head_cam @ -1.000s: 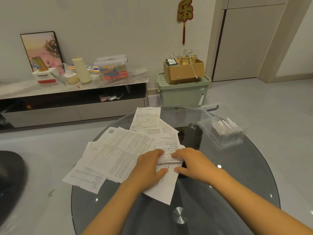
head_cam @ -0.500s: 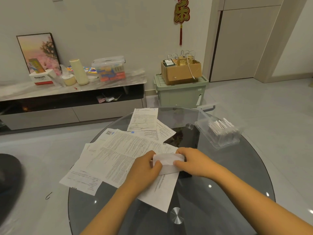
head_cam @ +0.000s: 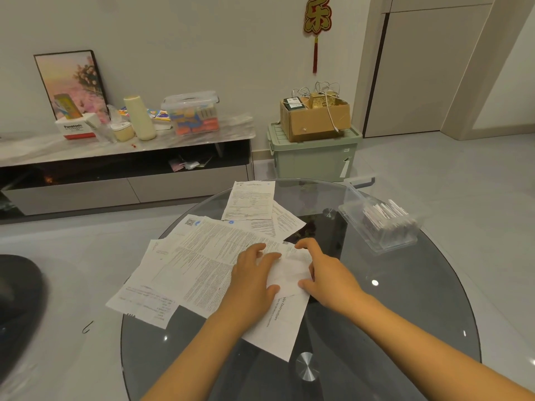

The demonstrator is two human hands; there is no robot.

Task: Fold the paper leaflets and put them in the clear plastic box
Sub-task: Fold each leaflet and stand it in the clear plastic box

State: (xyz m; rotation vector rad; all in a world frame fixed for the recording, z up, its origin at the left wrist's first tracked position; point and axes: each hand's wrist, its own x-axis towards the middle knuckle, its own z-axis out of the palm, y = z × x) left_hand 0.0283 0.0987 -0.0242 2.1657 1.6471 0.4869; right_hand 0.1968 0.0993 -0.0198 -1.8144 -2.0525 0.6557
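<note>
Head view: both hands worked 1 small folded leaflet (head_cam: 289, 270) on top of a spread of loose leaflets (head_cam: 208, 256) on the round glass table (head_cam: 405, 328). Left hand (head_cam: 252, 282) lay flat, fingers straight and spread, pressing the folded piece's left side, gripping nothing. Right hand (head_cam: 327, 273) had fingers loosely bent over the right edge with thumb at the near corner; whether it pinched the paper or only pressed, cannot tell. Clear plastic box (head_cam: 379, 224) sat open, well apart to the right on the table, with folded leaflets already standing inside.
</note>
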